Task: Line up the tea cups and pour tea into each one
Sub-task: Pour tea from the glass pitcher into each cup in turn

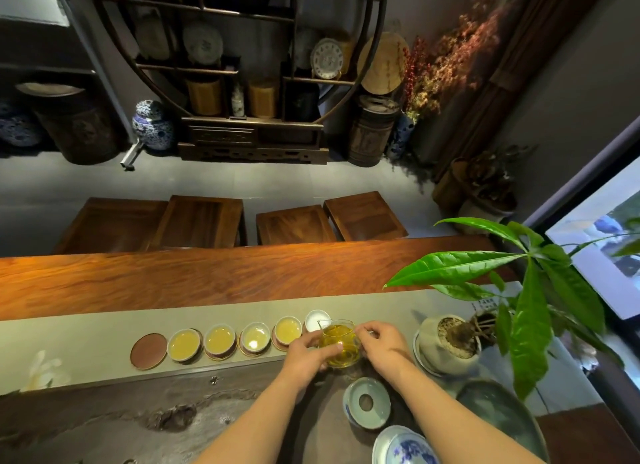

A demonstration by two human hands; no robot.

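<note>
A row of tea cups on round coasters runs along the grey runner point(86, 328). Several hold yellow tea: cup point(184, 344), cup point(219, 338), cup point(255, 336) and cup point(288, 329). A white cup point(316, 318) at the right end of the row looks empty, partly hidden behind the glass pitcher point(340, 345) of golden tea. My left hand point(306, 354) grips the pitcher's left side. My right hand point(382, 345) pinches its right rim or handle. A bare brown coaster point(149, 350) lies at the left end.
A lidded blue-and-white gaiwan point(367, 403) and a blue-patterned lid point(405, 448) sit on the dark stone tea tray near me. A potted plant point(446, 342) with broad green leaves stands to the right, beside a dark dish point(498, 415). Wooden stools point(294, 224) stand beyond the table.
</note>
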